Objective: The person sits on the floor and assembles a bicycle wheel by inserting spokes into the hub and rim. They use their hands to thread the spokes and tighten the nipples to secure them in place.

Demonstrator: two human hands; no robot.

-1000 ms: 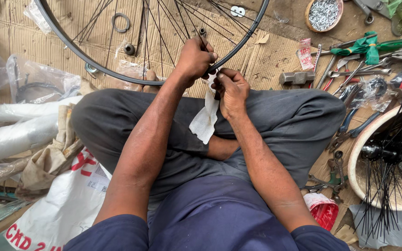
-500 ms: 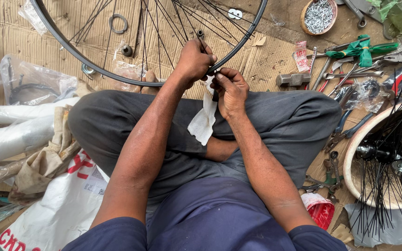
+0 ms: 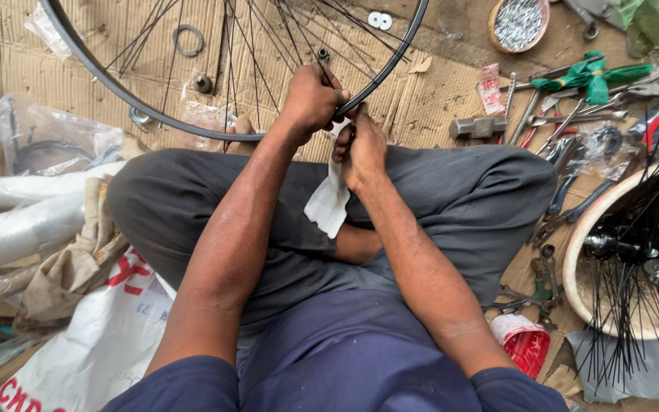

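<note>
A black bicycle wheel rim [image 3: 116,88] with thin spokes stands in front of my crossed legs on cardboard. My left hand [image 3: 310,98] grips the rim's near edge from above. Just right of it, my right hand [image 3: 361,149] presses against the rim and holds a white cloth [image 3: 328,202] that hangs down over my knee. What my right fingertips pinch at the rim is hidden.
Tools lie at the right: a hammer [image 3: 478,126], pliers and wrenches [image 3: 566,202], a green-handled tool [image 3: 593,76]. A bowl of small metal parts [image 3: 518,23] sits at the top. A second wheel with a pale rim [image 3: 573,263] is at the right, plastic-wrapped parts [image 3: 24,206] at the left.
Both hands stay at the same spot on the rim. The rim has turned slightly and the view has shifted a little; the cloth still hangs from my right hand.
</note>
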